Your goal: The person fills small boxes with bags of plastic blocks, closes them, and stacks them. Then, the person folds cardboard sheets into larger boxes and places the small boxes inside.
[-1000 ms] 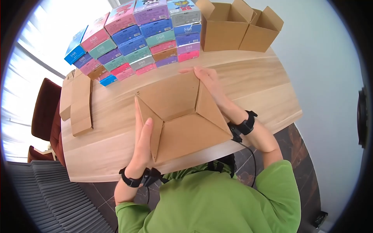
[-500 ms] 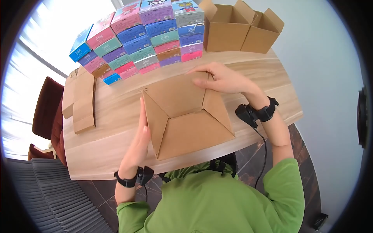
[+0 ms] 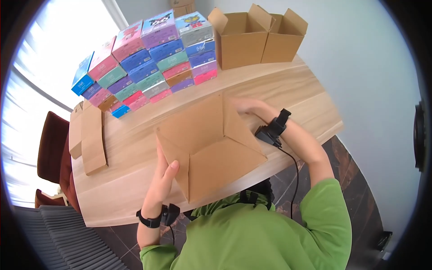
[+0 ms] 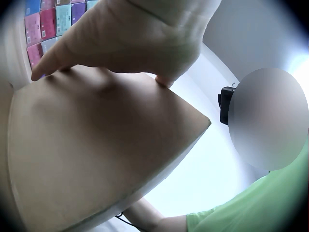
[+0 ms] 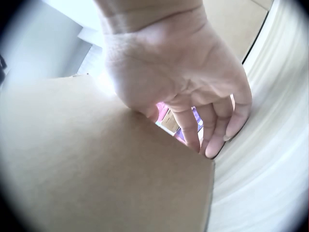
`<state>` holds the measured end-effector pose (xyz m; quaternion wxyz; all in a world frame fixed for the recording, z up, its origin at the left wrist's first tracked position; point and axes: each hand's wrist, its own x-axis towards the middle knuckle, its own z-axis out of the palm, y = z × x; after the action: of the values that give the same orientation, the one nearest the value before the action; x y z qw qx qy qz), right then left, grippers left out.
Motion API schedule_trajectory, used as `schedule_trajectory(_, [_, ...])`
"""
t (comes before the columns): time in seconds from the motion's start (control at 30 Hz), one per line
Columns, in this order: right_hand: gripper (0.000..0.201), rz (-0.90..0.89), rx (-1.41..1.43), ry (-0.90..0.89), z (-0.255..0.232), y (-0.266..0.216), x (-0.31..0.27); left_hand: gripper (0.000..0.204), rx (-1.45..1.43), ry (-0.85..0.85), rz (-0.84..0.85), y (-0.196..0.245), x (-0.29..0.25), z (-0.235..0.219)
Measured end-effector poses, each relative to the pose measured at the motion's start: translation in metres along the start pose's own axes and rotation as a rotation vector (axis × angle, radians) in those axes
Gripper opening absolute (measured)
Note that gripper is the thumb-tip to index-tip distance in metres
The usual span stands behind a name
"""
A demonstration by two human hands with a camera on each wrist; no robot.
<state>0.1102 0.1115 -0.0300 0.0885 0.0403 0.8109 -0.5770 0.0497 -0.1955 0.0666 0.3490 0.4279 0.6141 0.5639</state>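
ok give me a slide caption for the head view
Left hand against a cardboard box, right hand at its far side, colourful boxes stacked beyond.

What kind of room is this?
It looks like a room, maybe an office or home, used for packing: there's a wooden table, a stack of colourful boxes and two open cardboard boxes.

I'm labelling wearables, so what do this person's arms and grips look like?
The person wears short green fabric sleeves. Two black wrist straps each carry a small dark camera-like unit with a thin black cable. The left grip and right grip are ungloved.
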Motion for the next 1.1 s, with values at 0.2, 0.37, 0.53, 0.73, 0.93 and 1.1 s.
schedule_trajectory(0.2, [0.043, 0.316, 0.292, -0.093, 0.001, -0.07, -0.04, 0.075, -0.35, 0.079, -0.056, -0.009, -0.003, 0.018])
schedule_trajectory(0.37, [0.045, 0.01, 0.123, -0.342, -0.006, -0.011, 0.0, 0.077, -0.299, 0.071, 0.036, 0.008, 0.002, 0.032])
schedule_trajectory(0.53, [0.041, -0.098, 0.054, -0.3, 0.015, -0.031, -0.009, 0.064, -0.241, 0.231, -0.088, 0.01, -0.015, 0.013])
schedule_trajectory(0.73, [0.036, -0.167, -0.002, -0.31, 0.025, -0.038, -0.013, 0.042, -0.345, 0.317, -0.398, 0.003, -0.037, -0.018])
schedule_trajectory(0.93, [0.032, -0.229, -0.065, -0.306, 0.028, -0.048, -0.011, 0.037, -0.309, 0.285, -0.379, 0.003, -0.037, -0.015])
schedule_trajectory(1.1, [0.028, -0.202, -0.157, -0.197, 0.01, -0.068, -0.019, 0.036, -0.039, -0.044, -0.282, 0.005, -0.023, -0.022])
